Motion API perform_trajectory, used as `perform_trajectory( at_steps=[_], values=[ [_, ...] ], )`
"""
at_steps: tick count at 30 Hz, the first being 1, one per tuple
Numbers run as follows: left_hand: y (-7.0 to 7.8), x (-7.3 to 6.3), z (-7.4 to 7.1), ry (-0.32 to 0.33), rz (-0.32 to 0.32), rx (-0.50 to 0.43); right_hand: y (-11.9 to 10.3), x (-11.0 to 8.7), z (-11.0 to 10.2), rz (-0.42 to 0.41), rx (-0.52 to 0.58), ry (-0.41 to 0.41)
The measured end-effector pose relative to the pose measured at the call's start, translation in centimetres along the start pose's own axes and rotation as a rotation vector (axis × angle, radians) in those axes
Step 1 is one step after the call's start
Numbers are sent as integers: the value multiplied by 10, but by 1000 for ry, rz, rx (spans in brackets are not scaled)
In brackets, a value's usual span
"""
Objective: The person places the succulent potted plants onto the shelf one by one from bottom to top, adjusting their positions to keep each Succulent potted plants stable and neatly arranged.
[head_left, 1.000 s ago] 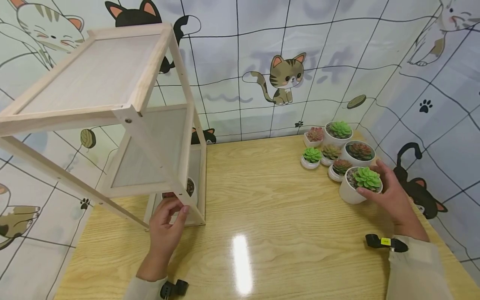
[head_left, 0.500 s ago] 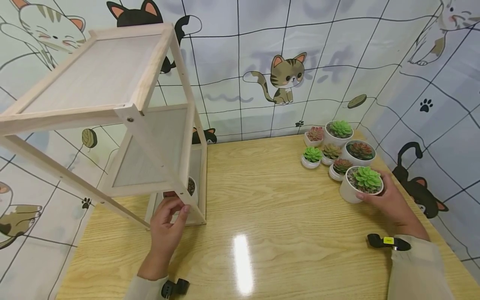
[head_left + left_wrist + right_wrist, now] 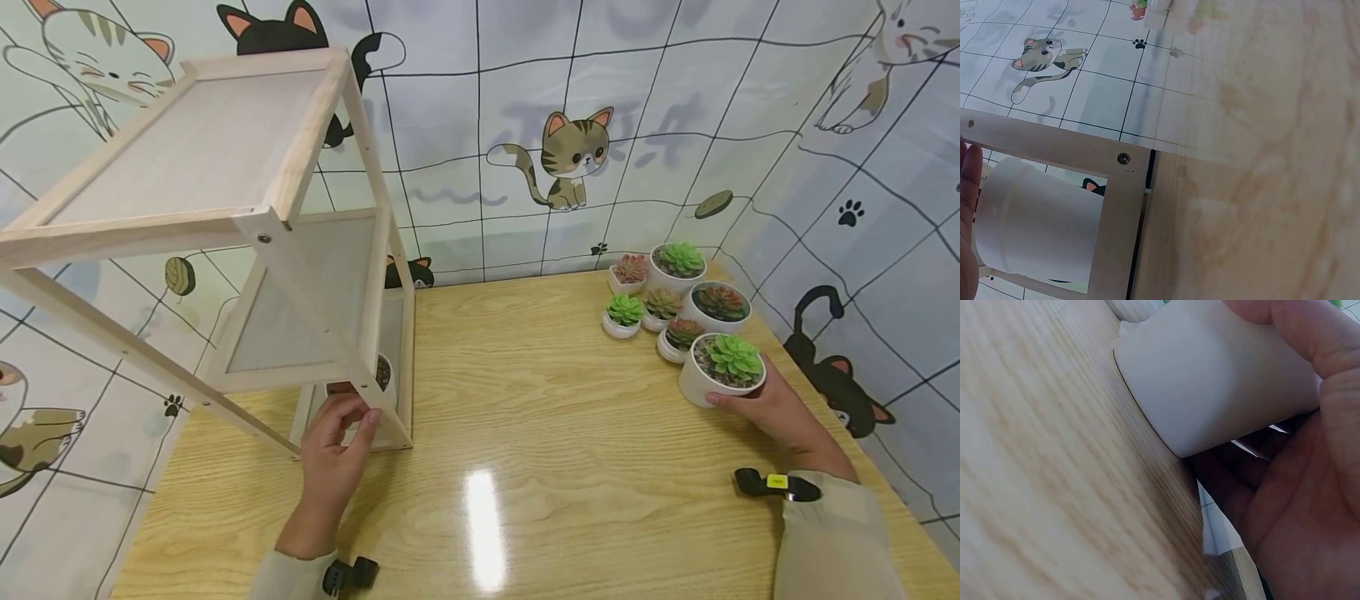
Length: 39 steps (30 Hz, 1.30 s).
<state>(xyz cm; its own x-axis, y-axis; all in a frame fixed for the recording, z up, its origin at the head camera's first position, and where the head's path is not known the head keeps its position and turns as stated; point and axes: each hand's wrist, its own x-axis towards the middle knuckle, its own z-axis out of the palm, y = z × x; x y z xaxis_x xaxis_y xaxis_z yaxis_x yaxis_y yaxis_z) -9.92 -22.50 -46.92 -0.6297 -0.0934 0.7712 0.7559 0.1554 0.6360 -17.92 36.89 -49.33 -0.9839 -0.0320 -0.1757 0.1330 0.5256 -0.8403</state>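
My right hand (image 3: 783, 412) holds a white pot (image 3: 707, 385) with a bright green succulent at the table's right side. Its thumb presses the near wall and the fingers reach round the far side; in the right wrist view the pot's base is close over the table. My left hand (image 3: 333, 450) is at the lower level of a pale wooden shelf (image 3: 262, 236), fingers reaching inside and thumb overlapping the front post. Beside it, a second white pot (image 3: 1035, 219) stands inside the frame, its plant mostly hidden. The left fingers (image 3: 969, 181) show near that pot's upper end.
Just behind the held pot cluster several potted succulents: a large green one (image 3: 678, 265), a red-green one (image 3: 717, 304), and smaller ones including a green one (image 3: 622, 315). The wooden table (image 3: 510, 392) runs between shelf and pots. Cat-printed curtains (image 3: 540, 75) hang behind and to the right.
My right thumb has slid from the pot's rim down its wall, and the hand has settled lower round the pot. The left hand stays in place.
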Motion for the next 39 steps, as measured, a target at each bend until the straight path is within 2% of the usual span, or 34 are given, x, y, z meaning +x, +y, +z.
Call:
perform_trajectory(
  at_steps=[14, 23, 31, 39],
  values=[
    [2, 0, 0, -2, -16, 17, -1, -4, -1, 26, 9, 0],
    [2, 0, 0, -6, -19, 28, -10, -9, 1, -13, 15, 14],
    [2, 0, 0, -6, -18, 33, -15, -10, 2, -109, -34, 46],
    [0, -1, 0, 2, -12, 22, -26, -8, 8, -131, -44, 69]
  ],
)
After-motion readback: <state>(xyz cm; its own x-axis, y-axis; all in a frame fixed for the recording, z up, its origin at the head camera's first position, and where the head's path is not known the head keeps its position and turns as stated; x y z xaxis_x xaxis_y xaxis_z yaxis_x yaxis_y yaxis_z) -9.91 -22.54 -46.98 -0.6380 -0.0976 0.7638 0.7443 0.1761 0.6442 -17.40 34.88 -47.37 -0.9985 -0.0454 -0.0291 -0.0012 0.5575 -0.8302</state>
